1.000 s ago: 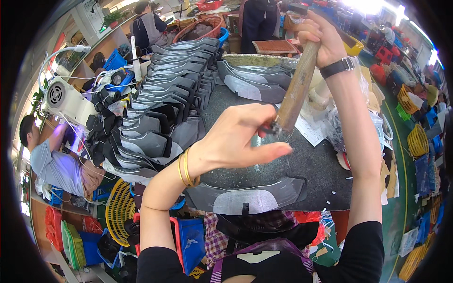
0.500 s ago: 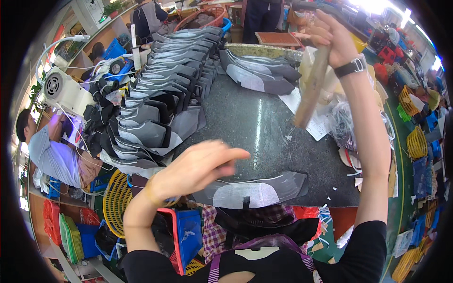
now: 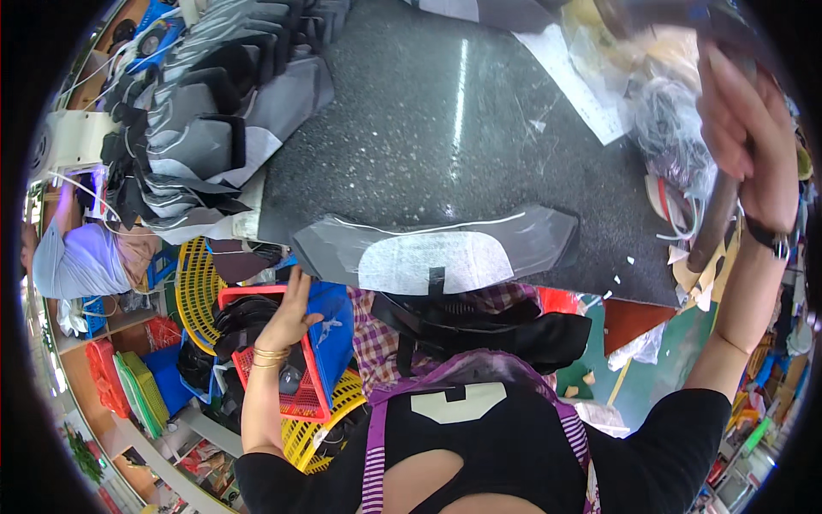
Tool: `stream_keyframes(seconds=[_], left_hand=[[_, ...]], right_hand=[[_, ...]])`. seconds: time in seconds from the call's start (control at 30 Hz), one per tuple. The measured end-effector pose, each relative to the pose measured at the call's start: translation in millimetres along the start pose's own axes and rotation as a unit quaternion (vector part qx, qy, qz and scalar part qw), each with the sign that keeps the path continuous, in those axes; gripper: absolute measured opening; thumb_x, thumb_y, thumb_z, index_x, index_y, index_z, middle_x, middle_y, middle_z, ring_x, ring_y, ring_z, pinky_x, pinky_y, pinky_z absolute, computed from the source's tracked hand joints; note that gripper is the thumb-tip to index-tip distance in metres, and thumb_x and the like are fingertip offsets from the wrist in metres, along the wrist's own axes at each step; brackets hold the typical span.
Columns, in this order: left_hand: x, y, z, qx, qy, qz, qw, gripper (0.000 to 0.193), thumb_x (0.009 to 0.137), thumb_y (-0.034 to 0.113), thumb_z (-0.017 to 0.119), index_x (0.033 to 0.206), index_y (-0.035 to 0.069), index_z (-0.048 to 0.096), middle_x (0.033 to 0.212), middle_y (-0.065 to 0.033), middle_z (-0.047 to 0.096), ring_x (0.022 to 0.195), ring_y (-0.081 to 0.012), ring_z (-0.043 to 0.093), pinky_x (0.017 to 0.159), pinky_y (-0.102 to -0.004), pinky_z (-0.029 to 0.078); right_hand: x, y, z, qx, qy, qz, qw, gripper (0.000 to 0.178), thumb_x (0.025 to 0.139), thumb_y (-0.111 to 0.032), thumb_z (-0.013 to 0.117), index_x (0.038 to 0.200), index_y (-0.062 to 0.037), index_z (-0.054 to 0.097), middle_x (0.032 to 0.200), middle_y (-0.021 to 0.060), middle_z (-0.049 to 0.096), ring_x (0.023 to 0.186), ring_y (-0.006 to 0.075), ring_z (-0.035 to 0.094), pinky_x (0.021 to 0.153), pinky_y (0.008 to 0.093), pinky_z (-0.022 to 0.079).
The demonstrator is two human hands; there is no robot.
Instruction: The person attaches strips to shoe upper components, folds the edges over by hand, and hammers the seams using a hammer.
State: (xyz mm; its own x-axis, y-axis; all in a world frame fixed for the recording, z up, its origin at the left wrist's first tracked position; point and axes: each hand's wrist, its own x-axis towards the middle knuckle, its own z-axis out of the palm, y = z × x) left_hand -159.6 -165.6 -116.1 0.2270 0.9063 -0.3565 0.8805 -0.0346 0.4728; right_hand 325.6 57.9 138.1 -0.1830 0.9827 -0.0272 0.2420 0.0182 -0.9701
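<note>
My right hand (image 3: 741, 120) is raised over the right side of the dark table and wrapped around the handle of a hammer (image 3: 709, 227). The handle points down, and the dark head at the top is blurred. Left of the table's front edge, my left hand (image 3: 287, 321) has its fingers stretched and thumb apart, above a red basket (image 3: 257, 295). It holds nothing. Along the front edge of the table lies a curved grey sheet piece (image 3: 437, 253) with a whitish patch and a small black tab. Neither hand touches it.
Overlapping stacks of similar grey pieces (image 3: 205, 111) cover the table's left side. A clear plastic bag (image 3: 672, 128) and white paper (image 3: 591, 94) lie at the right. Yellow baskets (image 3: 197, 295) stand lower left. A person in light blue (image 3: 94, 257) sits at far left.
My left hand has drawn back from above the table to the lower left, and its fingers have opened out. My right hand has moved right with the hammer. The view has tipped downward.
</note>
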Motion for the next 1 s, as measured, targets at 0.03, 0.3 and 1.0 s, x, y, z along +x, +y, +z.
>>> stream_keyframes(seconds=[0.03,0.3,1.0], left_hand=[[-4.9,5.0,-7.1,0.011,0.043,0.003,0.999,0.065,0.078,0.001,0.067,0.136,-0.005,0.039,0.137,-0.0275,0.039,0.119,-0.035,0.05,0.093,-0.0401,0.044],[84.6,197.4,-127.1,-0.021,0.058,0.238,0.969,0.023,0.078,0.012,0.069,0.099,0.003,0.065,0.078,-0.0106,0.062,0.072,-0.0288,0.062,0.066,-0.0347,0.05],[212.6,238.3,-55.9,-0.047,0.004,0.484,0.874,0.017,0.078,0.013,0.068,0.091,0.004,0.062,0.083,-0.0068,0.058,0.073,-0.0259,0.059,0.061,-0.0357,0.047]], right_hand=[[-11.2,7.0,-10.3,-0.07,0.009,0.015,0.997,0.025,0.095,-0.025,0.056,0.099,0.0,0.056,0.056,-0.007,0.04,0.037,0.0001,0.029,0.034,0.0182,0.018],[-69.6,32.7,37.2,-0.4,-0.124,-0.086,0.904,0.029,0.069,-0.018,0.076,0.093,-0.0046,0.064,0.07,0.0059,0.06,0.058,0.0213,0.06,0.055,0.032,0.046],[-79.6,76.1,52.9,-0.457,-0.257,-0.164,0.835,0.018,0.074,-0.018,0.06,0.086,-0.0078,0.05,0.069,0.004,0.038,0.056,0.016,0.051,0.048,0.031,0.044]])
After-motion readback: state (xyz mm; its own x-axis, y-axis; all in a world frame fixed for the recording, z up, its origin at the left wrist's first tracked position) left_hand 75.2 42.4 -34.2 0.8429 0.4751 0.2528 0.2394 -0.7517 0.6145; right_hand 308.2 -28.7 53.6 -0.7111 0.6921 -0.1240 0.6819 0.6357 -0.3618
